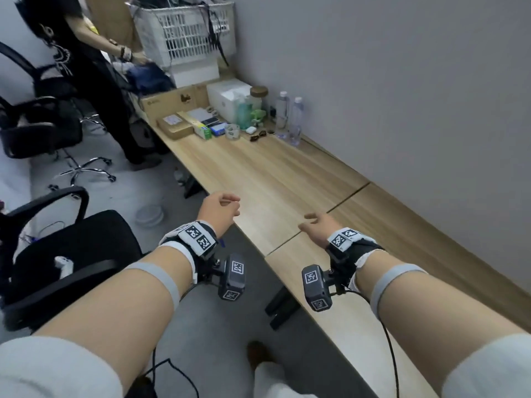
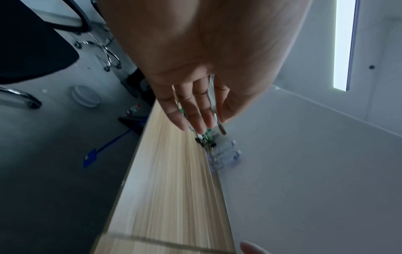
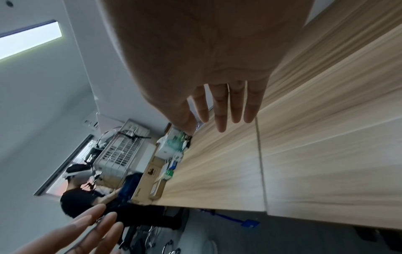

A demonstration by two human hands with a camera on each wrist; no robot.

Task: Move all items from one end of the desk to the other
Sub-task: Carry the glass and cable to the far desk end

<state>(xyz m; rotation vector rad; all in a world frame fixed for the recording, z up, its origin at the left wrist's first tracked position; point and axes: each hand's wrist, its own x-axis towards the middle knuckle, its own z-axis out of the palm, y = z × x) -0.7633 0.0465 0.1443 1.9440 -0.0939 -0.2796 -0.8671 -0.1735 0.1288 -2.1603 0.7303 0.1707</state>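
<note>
Both hands [image 1: 219, 206] far from items [image 1: 230, 122]

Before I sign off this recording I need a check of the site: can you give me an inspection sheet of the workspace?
Surface: long wooden desk along the wall; near part bare, with a seam across it.
Job's things: all at the far end: two bottles, jar, white box, flat cardboard box, small packs.
Clutter: basket and carton beyond them.
Hands: left hand and right hand both hold nothing, fingers relaxed, above the near desk edge.
Cables: black cable from the right wrist camera; another on the floor.
Surroundings: office chairs, a second person at the far end, grey wall.
</note>
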